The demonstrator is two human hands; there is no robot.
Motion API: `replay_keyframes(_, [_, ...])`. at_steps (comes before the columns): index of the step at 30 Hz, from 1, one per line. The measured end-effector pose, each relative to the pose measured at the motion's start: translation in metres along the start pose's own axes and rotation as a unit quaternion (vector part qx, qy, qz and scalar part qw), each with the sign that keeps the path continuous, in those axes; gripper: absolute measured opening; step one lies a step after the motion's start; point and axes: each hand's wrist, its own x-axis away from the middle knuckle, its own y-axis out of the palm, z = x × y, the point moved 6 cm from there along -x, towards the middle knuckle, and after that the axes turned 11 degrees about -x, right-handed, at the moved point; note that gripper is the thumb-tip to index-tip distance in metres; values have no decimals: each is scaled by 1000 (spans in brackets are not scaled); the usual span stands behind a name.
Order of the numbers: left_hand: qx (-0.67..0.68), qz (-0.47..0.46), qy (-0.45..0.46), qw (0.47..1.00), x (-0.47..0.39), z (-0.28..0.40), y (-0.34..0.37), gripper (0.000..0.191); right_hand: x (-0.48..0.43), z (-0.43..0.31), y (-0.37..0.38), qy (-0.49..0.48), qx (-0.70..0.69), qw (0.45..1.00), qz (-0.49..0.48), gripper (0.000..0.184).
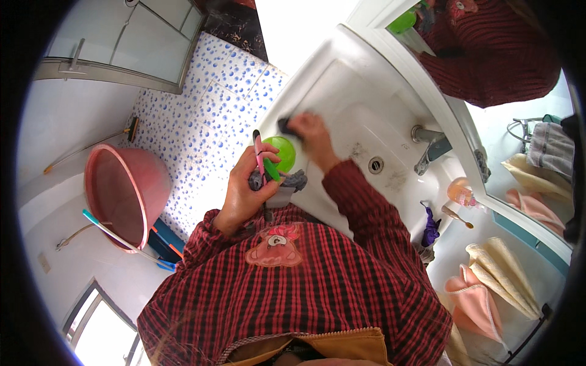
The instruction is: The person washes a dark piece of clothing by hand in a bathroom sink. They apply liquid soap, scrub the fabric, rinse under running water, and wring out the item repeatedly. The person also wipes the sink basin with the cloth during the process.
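Observation:
My left hand [245, 185] grips a bundle of small things over the sink's front edge. Out of it stick a slim pink and black handle [259, 153] and a flat green piece [271, 169]. A grey cloth [295, 180] and a pale container [279, 199] show beneath the fingers. Just beyond is a round bright green vessel [284, 154]; whether the hand holds it is unclear. My right hand [312, 135], blurred, holds a dark pad or cloth [289, 127] at the rim of the white washbasin [339, 96]. Dark smudges mark the basin near the drain [376, 165].
A metal faucet [430, 151] juts from the basin's right side under a mirror [499, 59]. Near it are a bottle [460, 192], a toothbrush [458, 217] and a purple cloth [430, 228]. Towels [501, 274] hang lower right. A pink tub [132, 196] stands left.

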Motion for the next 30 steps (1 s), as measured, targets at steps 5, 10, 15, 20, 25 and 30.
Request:
replay_keyframes(5, [18,-8,-7,1000,13,4,-9,36,-26,30,-53,-36,9,999,17,29])
replay_keyframes(10, [5,-4,-16,1000,26,5,-13,37,-82,102,-79,75,174,966,178,38])
replay_keyframes(15, [33,19,-32,999,26,7,-23,37,6,7,13,31,13,999,-24,43])
replay_keyframes(20, [15,36,-8,999,28,14,-30,37,-9,55,-62,4,49,999,6,30])
replay_keyframes(25, [8,34,-47,998,32,9,-29,35,-46,113,-88,73,203,957,194,29])
replay_keyframes(30, [8,41,-28,999,28,16,-33,34,49,-10,-2,-7,17,1000,-15,23])
